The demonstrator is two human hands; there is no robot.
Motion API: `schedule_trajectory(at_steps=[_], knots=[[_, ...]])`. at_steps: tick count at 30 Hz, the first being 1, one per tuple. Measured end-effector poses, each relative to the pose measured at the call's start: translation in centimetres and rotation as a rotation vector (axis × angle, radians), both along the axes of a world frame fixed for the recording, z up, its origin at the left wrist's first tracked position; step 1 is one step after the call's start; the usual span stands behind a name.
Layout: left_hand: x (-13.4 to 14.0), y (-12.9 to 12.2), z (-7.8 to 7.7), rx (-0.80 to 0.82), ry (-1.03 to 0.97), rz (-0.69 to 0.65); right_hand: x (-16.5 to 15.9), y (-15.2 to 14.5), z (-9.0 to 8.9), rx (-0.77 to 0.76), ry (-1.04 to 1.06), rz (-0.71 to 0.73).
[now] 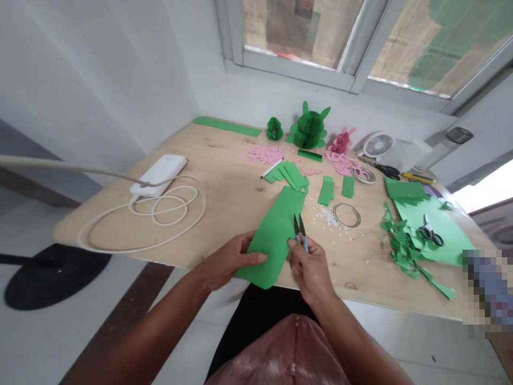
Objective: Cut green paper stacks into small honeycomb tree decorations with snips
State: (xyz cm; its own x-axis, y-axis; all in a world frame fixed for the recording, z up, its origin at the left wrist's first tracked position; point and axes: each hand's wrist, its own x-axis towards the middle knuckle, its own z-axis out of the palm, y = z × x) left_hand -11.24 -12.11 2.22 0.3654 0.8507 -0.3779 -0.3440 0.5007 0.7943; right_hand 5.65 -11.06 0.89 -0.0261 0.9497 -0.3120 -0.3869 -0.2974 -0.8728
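My left hand pinches the near left edge of a long green paper piece, thumb on top and fingers underneath. The paper's near corners are cut at a slant, and it reaches away from me over the table. My right hand grips a pair of scissors with pale blue handles. Their dark blades point away from me, slightly parted, beside the paper's right edge. Whether the blades touch the paper I cannot tell. Small green paper cards lie just beyond the paper's far end.
Tape rolls, white scraps, pink cutouts and green offcuts lie about the wooden table. Black scissors rest on green sheets at right. Honeycomb paper figures and a fan stand behind. A white power bank with cable is left.
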Motion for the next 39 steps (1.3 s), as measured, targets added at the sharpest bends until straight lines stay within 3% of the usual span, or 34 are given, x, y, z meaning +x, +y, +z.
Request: schedule_trajectory(at_steps=[5,12,18,22,27,31,35,39], knots=[[-0.2,-2.4,-0.5,-0.018,0.046,0.151,-0.8,-1.0,-0.4,-0.04,0.012,0.084],[-1.2,-4.9,1.1,0.052,0.098,0.183,-1.6,-3.0,0.3,-0.003,-0.024,0.193],[-0.6,-3.4,3.7,0.174,0.116,0.106,-0.4,-2.9,2.4,0.16,-0.057,0.112],[0.7,-1.0,4.6,0.257,0.097,0.101,0.9,-2.2,2.3,0.273,-0.195,-0.045],[2.1,0.7,3.3,0.265,0.066,0.067,2.0,-1.6,0.6,0.283,-0.289,-0.163],[3.0,0.7,2.3,0.223,-0.039,0.035,2.4,-0.8,0.8,0.319,-0.323,-0.164],[3.4,0.3,1.8,0.109,-0.13,0.112,2.4,-0.1,1.3,0.338,-0.301,-0.178],[3.5,-0.7,0.9,-0.041,-0.195,0.243,1.9,-0.1,0.2,0.191,-0.169,-0.172]])
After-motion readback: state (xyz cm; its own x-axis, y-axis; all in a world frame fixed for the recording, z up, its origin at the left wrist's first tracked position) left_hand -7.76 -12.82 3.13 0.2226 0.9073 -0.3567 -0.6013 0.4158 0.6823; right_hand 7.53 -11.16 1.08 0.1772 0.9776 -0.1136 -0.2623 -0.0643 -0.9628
